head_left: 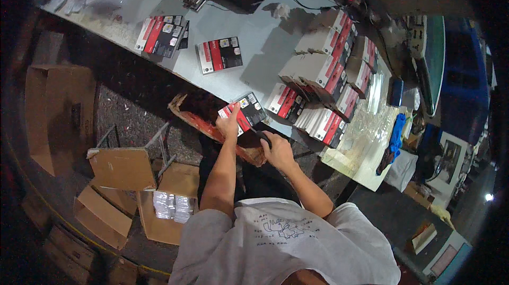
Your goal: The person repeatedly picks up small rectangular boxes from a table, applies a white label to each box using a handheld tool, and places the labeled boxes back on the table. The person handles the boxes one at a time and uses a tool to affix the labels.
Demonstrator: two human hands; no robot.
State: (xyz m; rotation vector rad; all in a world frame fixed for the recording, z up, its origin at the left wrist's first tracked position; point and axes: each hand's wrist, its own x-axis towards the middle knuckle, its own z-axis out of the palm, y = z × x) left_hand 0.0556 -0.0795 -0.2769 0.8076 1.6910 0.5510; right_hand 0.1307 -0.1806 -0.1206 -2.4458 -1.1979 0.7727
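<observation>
At the near edge of the table, my left hand (228,126) grips a flat white, red and black box (253,109), thumb on its upper face. My right hand (279,151) is closed around a dark, handle-like object (261,135) just beside the box's lower corner. The kind of this object cannot be made out, and part of it is hidden by my fingers. A similar box (220,55) lies flat farther up the table, and a small pile of such boxes (161,37) rests to its left. Another box (279,100) is just right of the held one.
Stacks of the same boxes (318,70) crowd the table's (265,36) right side, beside clear plastic film (366,120) and a blue cloth (395,139). A torn carton flap (199,123) hangs below the edge. Open cartons (103,216) and a stool (122,168) stand at left.
</observation>
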